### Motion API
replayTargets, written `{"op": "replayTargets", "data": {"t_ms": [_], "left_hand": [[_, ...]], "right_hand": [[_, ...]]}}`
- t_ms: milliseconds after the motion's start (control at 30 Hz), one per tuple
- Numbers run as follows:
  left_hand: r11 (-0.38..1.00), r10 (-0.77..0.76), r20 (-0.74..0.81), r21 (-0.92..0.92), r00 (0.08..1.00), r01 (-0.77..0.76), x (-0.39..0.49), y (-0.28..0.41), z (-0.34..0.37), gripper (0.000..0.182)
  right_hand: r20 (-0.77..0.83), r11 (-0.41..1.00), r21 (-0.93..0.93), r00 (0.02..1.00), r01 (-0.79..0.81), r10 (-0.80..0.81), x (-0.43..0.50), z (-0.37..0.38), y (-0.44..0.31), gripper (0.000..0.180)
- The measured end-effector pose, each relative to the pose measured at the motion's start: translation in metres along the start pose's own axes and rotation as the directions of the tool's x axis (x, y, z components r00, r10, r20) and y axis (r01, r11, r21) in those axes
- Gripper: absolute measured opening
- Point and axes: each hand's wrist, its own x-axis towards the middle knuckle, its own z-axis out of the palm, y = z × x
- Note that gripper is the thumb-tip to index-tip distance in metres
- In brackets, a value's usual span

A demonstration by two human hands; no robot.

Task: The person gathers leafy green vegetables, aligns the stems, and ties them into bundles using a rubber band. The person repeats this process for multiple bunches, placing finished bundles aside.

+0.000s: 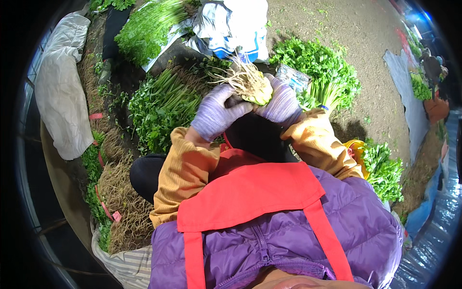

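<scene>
Both hands wear pale purple knitted gloves and meet in front of my lap. My left hand (220, 110) grips the near left side of a bunch of celery-like greens (258, 94), whose pale cut stems and long roots show on top. Around its right side my right hand (279, 101) is closed. The bunch's leafy part is hidden. Just right of my right hand is a printed plastic packet (293, 77), against a leafy bunch (325, 72) with a blue band round its stems.
Loose leafy stems (162, 108) lie at the left. A white printed sack (231, 25) and more greens (148, 32) are beyond my hands. Rooted bundles with red ties (124, 202) line the left side, beside a whitish cover (65, 90). Greens in a yellow holder (355, 148) stand at my right.
</scene>
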Motion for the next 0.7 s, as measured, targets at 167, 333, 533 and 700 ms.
{"op": "replayTargets", "data": {"t_ms": [167, 333, 533, 700], "left_hand": [[0.627, 0.009, -0.329, -0.734, 0.944, -0.262, 0.002, 0.002, 0.021, 0.07], [0.653, -0.172, -0.35, -0.74, 0.921, -0.159, 0.019, -0.002, 0.05, 0.016], [0.739, -0.046, -0.364, -0.638, 0.93, -0.214, 0.012, 0.013, 0.042, 0.011], [0.65, -0.078, -0.355, -0.727, 0.932, -0.222, 0.002, 0.024, 0.053, 0.01]], "right_hand": [[-0.025, 0.901, -0.429, 0.998, -0.067, 0.062, -0.01, -0.002, -0.031, 0.058], [-0.068, 0.823, -0.548, 0.988, -0.15, 0.135, -0.009, 0.01, -0.044, 0.058], [-0.148, 0.874, -0.462, 0.985, -0.15, 0.09, -0.023, 0.01, -0.046, 0.059], [-0.149, 0.914, -0.373, 0.983, -0.156, 0.107, -0.034, 0.009, -0.048, 0.061]]}}
